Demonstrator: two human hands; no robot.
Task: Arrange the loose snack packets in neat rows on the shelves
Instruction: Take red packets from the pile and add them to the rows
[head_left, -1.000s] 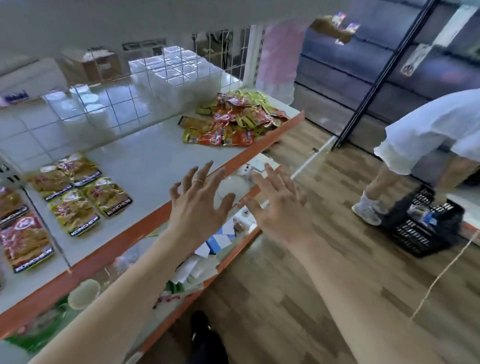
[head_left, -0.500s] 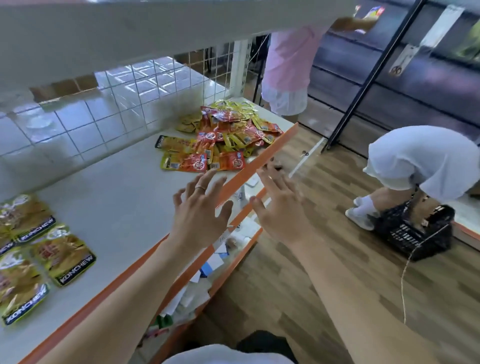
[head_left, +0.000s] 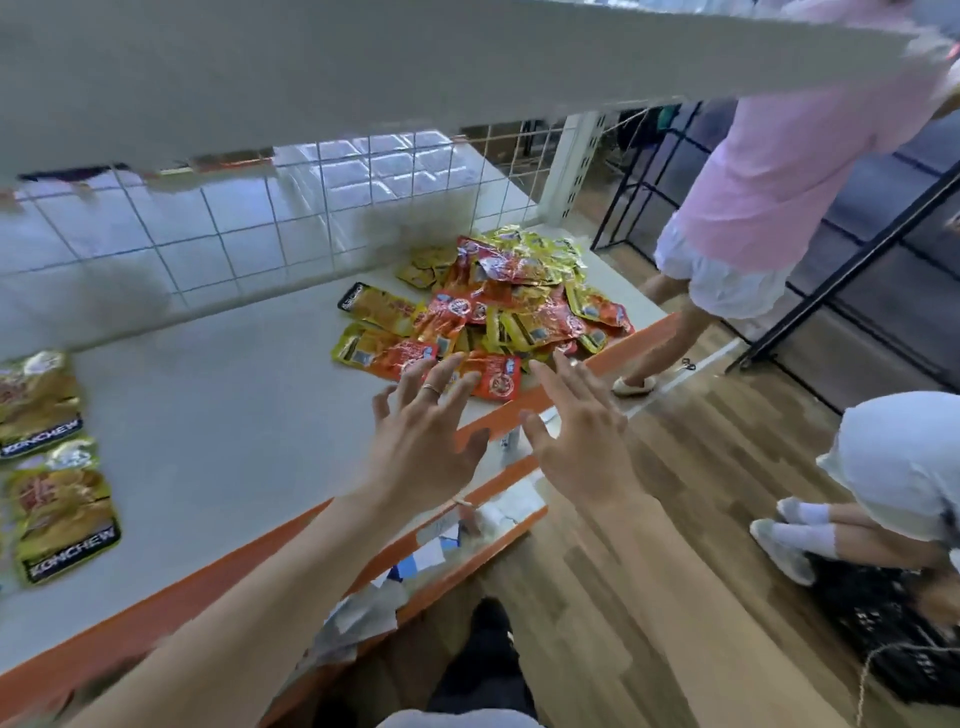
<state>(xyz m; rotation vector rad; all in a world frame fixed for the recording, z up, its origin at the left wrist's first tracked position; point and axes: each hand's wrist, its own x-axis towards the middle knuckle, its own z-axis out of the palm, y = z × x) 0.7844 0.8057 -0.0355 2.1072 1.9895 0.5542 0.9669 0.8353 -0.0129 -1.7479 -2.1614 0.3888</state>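
A loose heap of red and yellow snack packets (head_left: 498, 312) lies at the right end of the white shelf (head_left: 223, 415) with an orange front edge. Two yellow packets (head_left: 57, 509) lie flat side by side at the shelf's left. My left hand (head_left: 421, 447), a ring on one finger, reaches out with spread fingers, its tips just short of the nearest red packet (head_left: 496, 379). My right hand (head_left: 582, 441) hovers beside it over the shelf edge, fingers straight, holding nothing.
A white wire grid (head_left: 260, 234) backs the shelf and another shelf (head_left: 363, 67) hangs overhead. A lower shelf (head_left: 467, 535) holds papers and small items. A person in pink (head_left: 779, 171) stands at the right end. Another person (head_left: 904, 467) crouches over a black basket (head_left: 893, 629).
Both hands have travelled to the right along the shelf, from near the laid-out packets toward the heap. The heap now sits right before my fingertips. Both hands stayed spread and held nothing.
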